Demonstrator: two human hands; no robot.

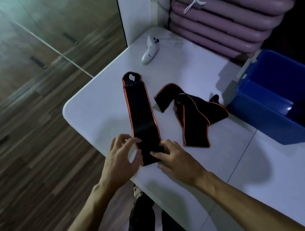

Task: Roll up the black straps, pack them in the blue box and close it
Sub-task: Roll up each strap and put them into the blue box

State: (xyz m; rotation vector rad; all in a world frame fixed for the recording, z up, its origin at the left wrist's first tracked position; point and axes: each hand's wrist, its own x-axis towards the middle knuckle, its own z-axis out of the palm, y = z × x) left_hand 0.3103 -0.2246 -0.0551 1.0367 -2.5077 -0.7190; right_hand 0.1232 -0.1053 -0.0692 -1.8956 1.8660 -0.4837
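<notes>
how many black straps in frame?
2. One flat black strap with orange edging lies straight on the white table, both hands at its near end. One crumpled black orange-edged strap lies beside the open blue plastic box. None visible inside; part of the box is cropped.

My left hand hovered with fingers spread and curled; my right hand pressed down, both forearms reaching forward.

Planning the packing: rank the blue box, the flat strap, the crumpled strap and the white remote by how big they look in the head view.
1. Blue box, cut off by the frame edge.
2-3. Flat strap and crumpled strap: too alike to rank, as bunching hides the second's length.
4. White remote, though it lies farthest from the camera.
</notes>
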